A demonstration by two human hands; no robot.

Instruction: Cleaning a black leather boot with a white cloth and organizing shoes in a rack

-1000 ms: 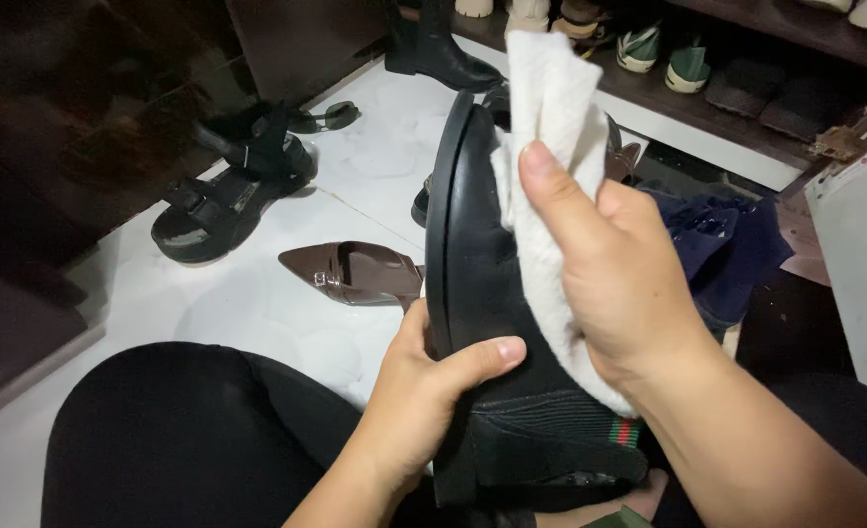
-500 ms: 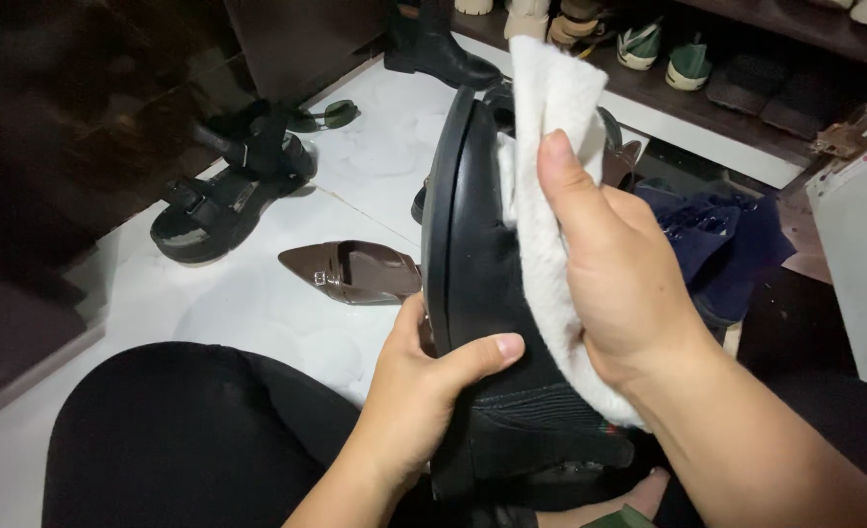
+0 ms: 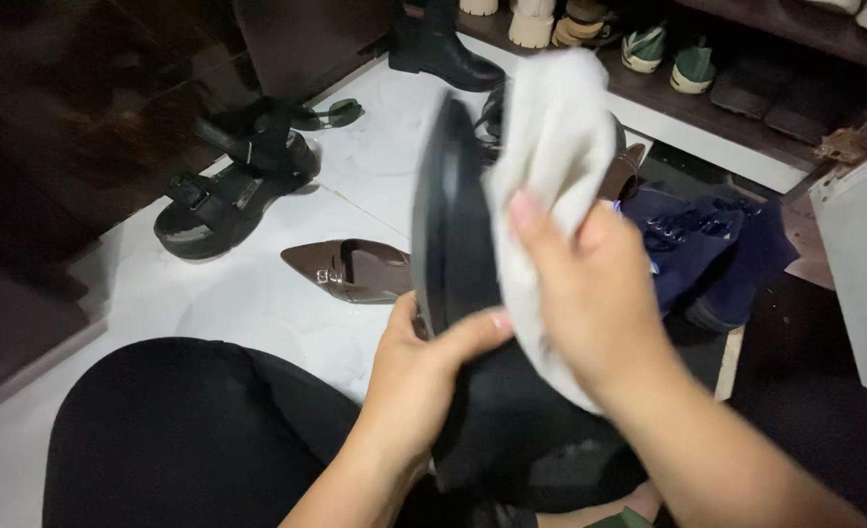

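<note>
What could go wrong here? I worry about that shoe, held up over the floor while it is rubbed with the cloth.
The left hand holds the black shoe only near its heel end, toe up; a hard push might twist it from that grip. The white cloth is bunched under the right hand and could slide off. A dropped shoe could hit the brown pointed shoe below.

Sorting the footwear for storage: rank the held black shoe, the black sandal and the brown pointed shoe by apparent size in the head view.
1. black shoe, though nearness to the camera inflates it.
2. black sandal.
3. brown pointed shoe, partly hidden, so unsure against the sandal.
</note>
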